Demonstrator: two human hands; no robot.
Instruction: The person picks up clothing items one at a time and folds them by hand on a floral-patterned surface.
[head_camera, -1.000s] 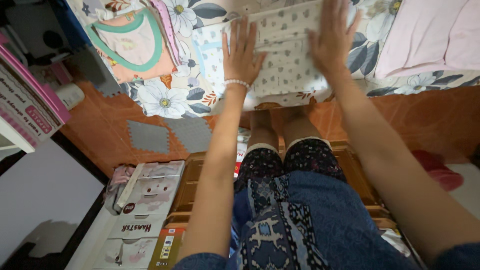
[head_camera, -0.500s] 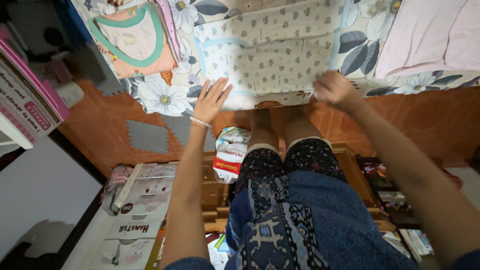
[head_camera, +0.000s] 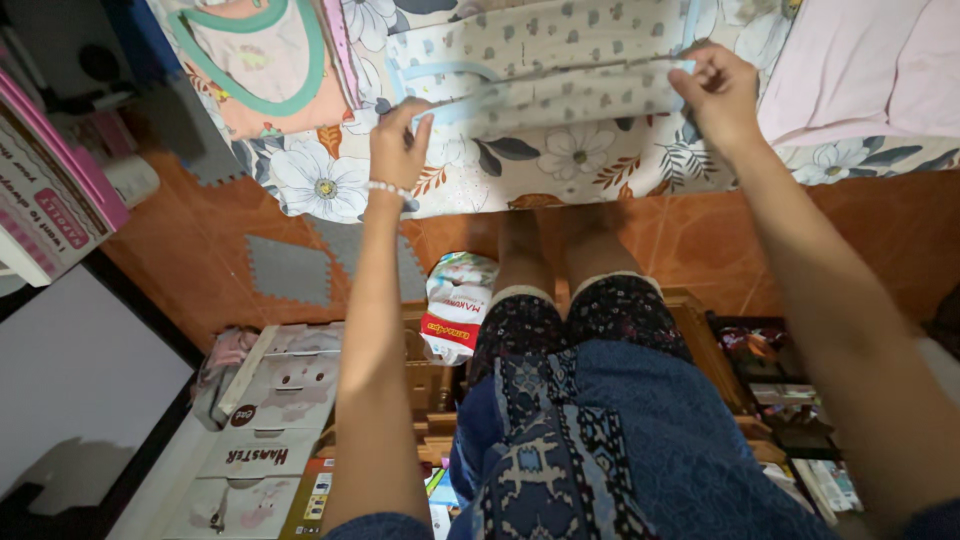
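While both arms reach forward over the knees, the scene from the left runs as follows. A pink-edged box (head_camera: 45, 190) sticks in at the left edge, with a white roll (head_camera: 130, 180) just beside it on the orange floor (head_camera: 850, 240). Below these lies a stack of flat cartons (head_camera: 270, 420), next to a grey foam mat (head_camera: 288, 270). Up on the flowered bedsheet (head_camera: 330, 180) rests a peach garment with green trim (head_camera: 265, 65).

Further right, the left hand (head_camera: 398, 150), a bead bracelet (head_camera: 390, 190) at its wrist, is closed in a pinch on the near left edge of the spotted cloth (head_camera: 560, 70). That cloth lies on the sheet between the two hands, and its near edge is lifted and pulled straight into a fold line from one grip to the other.

Below, a red and white packet (head_camera: 455, 310) sits on the floor just beside the person's legs, in front of a wooden frame (head_camera: 430, 390).

The right hand (head_camera: 720, 90) is likewise curled shut, fingers and thumb nipping the cloth's near right edge. Beyond it a pink cloth (head_camera: 860, 70) covers the right end of the bed.
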